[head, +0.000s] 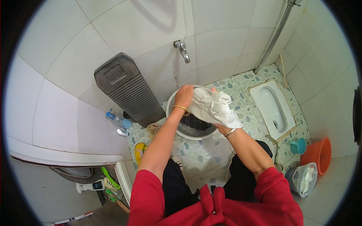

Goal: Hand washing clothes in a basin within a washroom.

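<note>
Above a metal basin, my left hand, with a gold bangle at the wrist, grips the left end of a bunched white cloth. My right hand, wearing a silver bangle, supports the cloth from below and behind; most of its fingers are hidden by the fabric. Dark cloth lies in water in the basin. A ribbed grey washboard leans against the tiled wall to the left of the basin. The metal tap on the wall is above the basin.
A squat toilet is set in the floor at right. Nearer me on that side are a teal dipper, an orange bucket and a lined waste bin. A blue pump bottle stands left, with a yellow slipper nearby.
</note>
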